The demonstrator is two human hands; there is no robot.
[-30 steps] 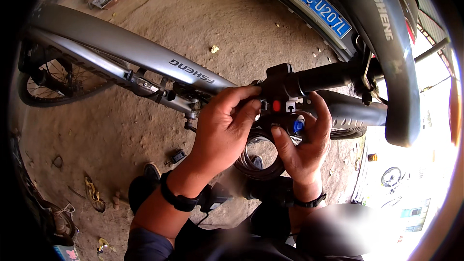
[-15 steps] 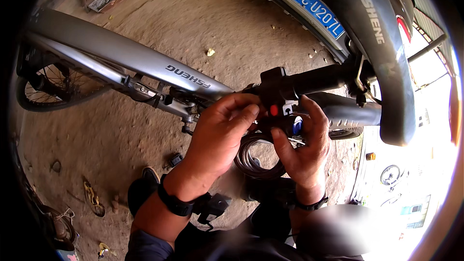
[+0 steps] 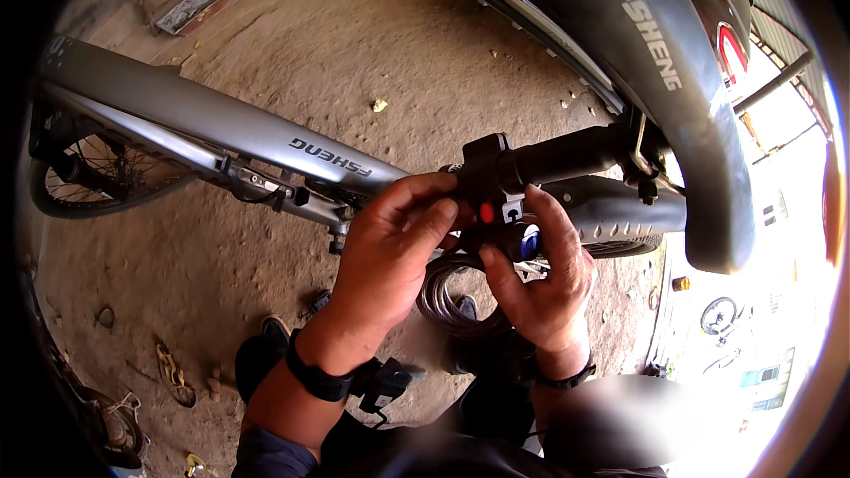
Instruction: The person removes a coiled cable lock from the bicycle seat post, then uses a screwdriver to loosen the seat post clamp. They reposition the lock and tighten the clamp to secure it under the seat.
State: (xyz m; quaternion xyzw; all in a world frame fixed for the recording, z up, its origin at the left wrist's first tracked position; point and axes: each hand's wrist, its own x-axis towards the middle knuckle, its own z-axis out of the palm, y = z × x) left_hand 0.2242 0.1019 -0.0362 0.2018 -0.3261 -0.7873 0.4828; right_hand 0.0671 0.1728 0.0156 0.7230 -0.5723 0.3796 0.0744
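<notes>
A coiled cable lock (image 3: 436,305) with a dark transparent coating hangs below the bike's black seat post (image 3: 571,153). Around the post sits a black lock bracket (image 3: 487,164) with a red button; the lock's cylinder, capped in blue, lies just under it. My left hand (image 3: 390,252) is closed, its thumb and forefinger pinching the left side of the bracket; the fingertips are partly hidden. From the right, my right hand (image 3: 558,288) grips the lock's blue-capped end between thumb and forefinger. The black saddle (image 3: 722,177) stands to the right of the post.
The grey bike frame (image 3: 239,128) stretches leftward to a spoked wheel (image 3: 97,168). Behind the saddle is a dark vehicle's rear (image 3: 540,22). A low trough (image 3: 197,7) lies at the far left on the dirt floor (image 3: 301,53). A yellow sandal (image 3: 174,374) rests at lower left.
The bike, bracket and both hands appear slightly further left in the view, and the vehicle's plate has gone behind the saddle. Both hands keep the same hold.
</notes>
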